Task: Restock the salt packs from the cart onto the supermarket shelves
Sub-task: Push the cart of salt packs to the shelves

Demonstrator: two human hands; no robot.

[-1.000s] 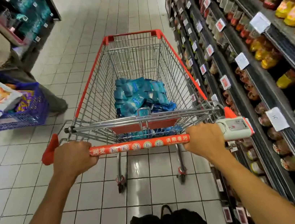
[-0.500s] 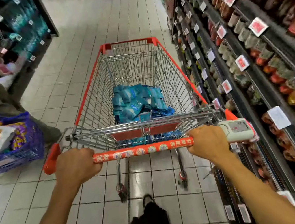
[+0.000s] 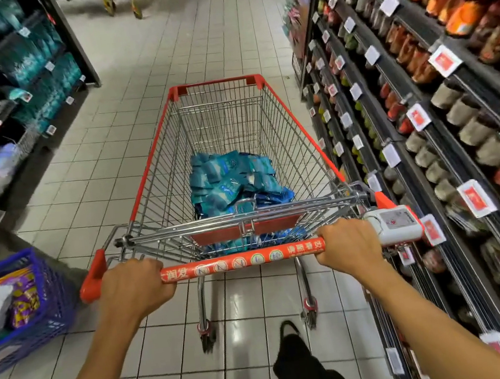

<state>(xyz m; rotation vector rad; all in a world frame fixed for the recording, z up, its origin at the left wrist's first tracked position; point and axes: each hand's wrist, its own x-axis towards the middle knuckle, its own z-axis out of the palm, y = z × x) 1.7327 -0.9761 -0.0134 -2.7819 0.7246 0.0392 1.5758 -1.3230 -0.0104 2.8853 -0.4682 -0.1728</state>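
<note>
Head view: cart (image 3: 154,157) holds blue salt packs (image 3: 234,178); hands grip handle (image 3: 242,259)

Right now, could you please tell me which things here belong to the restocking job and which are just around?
Job: red-framed wire cart; blue salt packs; left hand and right hand gripping its red handle.

Around: blue plastic basket; jar shelves.
</note>
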